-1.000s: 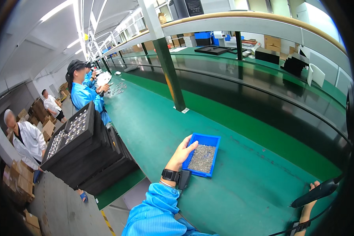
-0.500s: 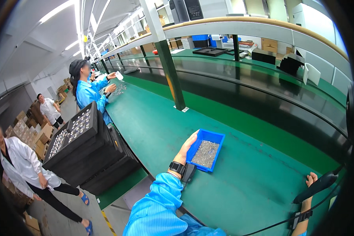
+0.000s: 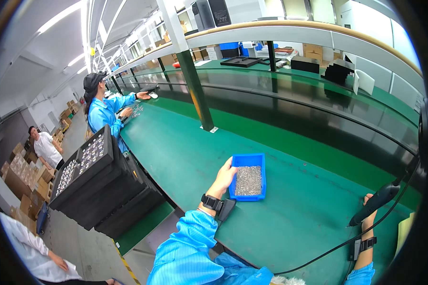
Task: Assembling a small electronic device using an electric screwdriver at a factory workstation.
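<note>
My left hand [image 3: 223,179] grips the left side of a small blue tray [image 3: 262,175], thumb over the rim. A layer of tiny metal parts [image 3: 248,180], seemingly screws or pins, covers the tray's bottom. At the far right, my right hand [image 3: 369,219] is low over the green bench top, partly behind a black, pen-shaped power tool [image 3: 376,204], perhaps an electric screwdriver, with a cable. A few of its fingertips show past the tool, looking bent; the rest of the fingers are hidden. Whether it holds anything cannot be seen.
Black foam trays [image 3: 107,185] stand stacked at the left, the top one filled with small shiny parts. A post [image 3: 195,90] rises from the green bench [image 3: 290,209] beside a dark conveyor belt [image 3: 318,114]. A co-worker in blue [image 3: 102,111] sits farther along; people in white are at left.
My left hand has turned the blue tray straighter. My right hand has shifted slightly up and left in view. The co-worker's arm now reaches farther out, and the people in white have moved.
</note>
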Available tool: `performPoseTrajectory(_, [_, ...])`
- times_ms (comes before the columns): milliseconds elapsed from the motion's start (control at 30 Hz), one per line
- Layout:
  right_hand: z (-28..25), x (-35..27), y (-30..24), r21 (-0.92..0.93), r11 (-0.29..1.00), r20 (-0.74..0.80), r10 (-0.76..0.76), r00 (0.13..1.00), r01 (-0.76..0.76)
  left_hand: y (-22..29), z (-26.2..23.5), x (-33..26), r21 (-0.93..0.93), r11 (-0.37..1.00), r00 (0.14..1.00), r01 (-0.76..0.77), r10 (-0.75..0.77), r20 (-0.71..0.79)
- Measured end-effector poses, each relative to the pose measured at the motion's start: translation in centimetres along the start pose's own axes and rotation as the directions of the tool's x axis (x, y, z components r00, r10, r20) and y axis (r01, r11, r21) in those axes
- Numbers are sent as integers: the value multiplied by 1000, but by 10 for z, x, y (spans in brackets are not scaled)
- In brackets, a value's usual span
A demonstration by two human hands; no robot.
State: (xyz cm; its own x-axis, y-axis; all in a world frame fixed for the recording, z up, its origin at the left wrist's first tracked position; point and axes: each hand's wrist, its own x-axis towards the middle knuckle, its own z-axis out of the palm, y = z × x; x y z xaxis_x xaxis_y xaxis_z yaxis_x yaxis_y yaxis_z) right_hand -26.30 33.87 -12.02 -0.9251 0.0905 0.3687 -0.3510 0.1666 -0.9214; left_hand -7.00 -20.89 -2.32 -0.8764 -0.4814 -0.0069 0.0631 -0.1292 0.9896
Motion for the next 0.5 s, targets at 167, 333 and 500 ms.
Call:
performPoseTrajectory(167, [20, -13, -60, 134, 982, 52, 127, 991, -133, 1, 1, -3, 159, 986, 997, -46, 36, 70])
performPoseTrajectory(333, [4, -4, -20, 210, 974, 227, 37, 973, -86, -4, -15, 15, 148, 987, 997, -71, 68, 22])
performPoseTrajectory(500, [13, -5, -30, 270, 962, 190, -17, 982, -35, 4, -16, 18, 71, 997, 999, -23, 26, -30])
